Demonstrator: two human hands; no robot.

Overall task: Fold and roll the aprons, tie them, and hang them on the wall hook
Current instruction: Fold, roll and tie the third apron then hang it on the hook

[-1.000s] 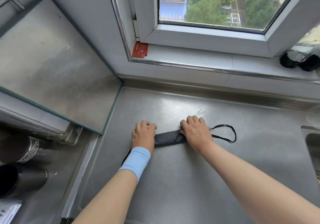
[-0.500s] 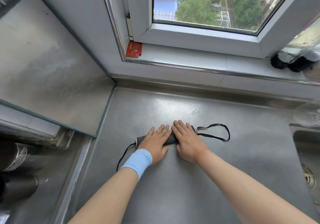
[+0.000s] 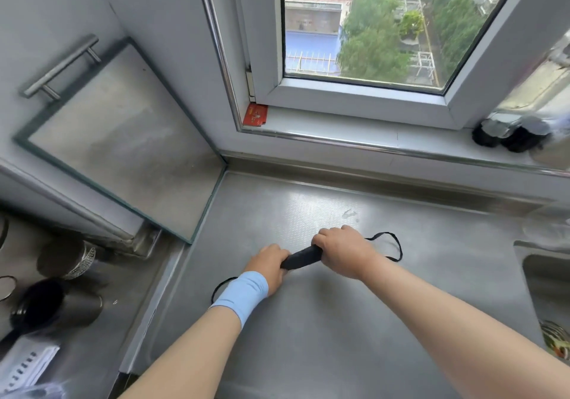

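1. The rolled black apron (image 3: 300, 257) was down at the steel counter (image 3: 354, 343), in its far-left part, and slanted so its right end lay farther away.
2. The left hand (image 3: 267, 265), with a blue wristband (image 3: 242, 294), clasped the roll's left end. The right hand (image 3: 342, 249) had its fingers curled over the right end.
3. A strap loop (image 3: 398, 244) trailed right of the right hand, and another strap (image 3: 218, 287) curved out by the wristband.
4. The counter ran wide on the near side and rightward to the sink rim (image 3: 524, 263). On the left, the glass panel's edge (image 3: 209, 201) stood close.
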